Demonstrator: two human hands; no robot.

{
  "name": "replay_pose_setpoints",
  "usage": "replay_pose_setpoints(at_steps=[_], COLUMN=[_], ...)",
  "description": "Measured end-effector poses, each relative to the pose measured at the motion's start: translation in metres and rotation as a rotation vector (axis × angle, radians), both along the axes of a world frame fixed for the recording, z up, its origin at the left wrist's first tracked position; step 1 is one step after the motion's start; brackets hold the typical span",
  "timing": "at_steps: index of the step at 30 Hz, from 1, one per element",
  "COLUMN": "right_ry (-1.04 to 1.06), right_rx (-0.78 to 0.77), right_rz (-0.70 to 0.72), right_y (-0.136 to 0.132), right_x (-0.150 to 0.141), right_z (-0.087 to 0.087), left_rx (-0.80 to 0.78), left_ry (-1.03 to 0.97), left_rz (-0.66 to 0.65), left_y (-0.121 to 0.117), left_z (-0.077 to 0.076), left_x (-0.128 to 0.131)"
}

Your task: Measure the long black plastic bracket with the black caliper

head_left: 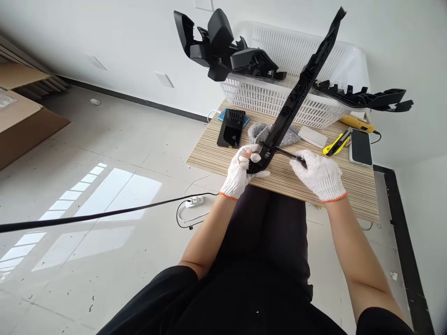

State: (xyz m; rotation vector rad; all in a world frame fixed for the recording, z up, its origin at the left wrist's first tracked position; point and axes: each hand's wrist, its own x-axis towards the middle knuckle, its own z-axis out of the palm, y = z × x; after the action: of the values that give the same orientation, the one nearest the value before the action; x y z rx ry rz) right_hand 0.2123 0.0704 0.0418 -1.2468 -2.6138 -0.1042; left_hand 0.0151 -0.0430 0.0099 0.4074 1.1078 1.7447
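A long black plastic trim strip (292,104) slants up from the table's front edge, its far end above the white basket. My left hand (239,170), in a white knitted glove with an orange cuff, is closed around the near end of the strip. In my gloved right hand (317,174) is a thin dark rod-like tool (288,153). The tool's far end meets the strip just beside my left fingers; its exact kind is too small to make out. Behind the strip lies a grey knitted glove (258,132), partly hidden by it.
A white slatted basket (240,93) holds several black plastic parts (244,58) that jut over its rim. On the wooden tabletop (206,153) are a black device (232,128), a yellow utility knife (337,143), a phone (361,146) and a yellow tool (356,123). A power strip (194,201) lies below.
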Motion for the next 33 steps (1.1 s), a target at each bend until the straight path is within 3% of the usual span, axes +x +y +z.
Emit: replay_pose_setpoints(at_steps=[4,12,21,33], right_ry=[0.005,0.034,-0.029,0.022], right_rx=[-0.019,-0.128,-0.113,-0.157], right_rz=[-0.007,-0.032,-0.020,0.046], right_y=[-0.002,-0.010,-0.017,-0.016], right_x=[0.006,0.004,0.007,0.011], right_z=[0.015,0.023,0.038,0.022], left_rx=[0.039,0.071,0.142,0.080], left_ry=[-0.001,-0.041,-0.098,-0.064], left_rz=[-0.008,-0.047,-0.100,-0.054], left_y=[-0.004,-0.006,-0.010,-0.010], left_z=[0.003,0.010,0.009,0.003], left_x=[0.000,-0.004,-0.005,-0.003])
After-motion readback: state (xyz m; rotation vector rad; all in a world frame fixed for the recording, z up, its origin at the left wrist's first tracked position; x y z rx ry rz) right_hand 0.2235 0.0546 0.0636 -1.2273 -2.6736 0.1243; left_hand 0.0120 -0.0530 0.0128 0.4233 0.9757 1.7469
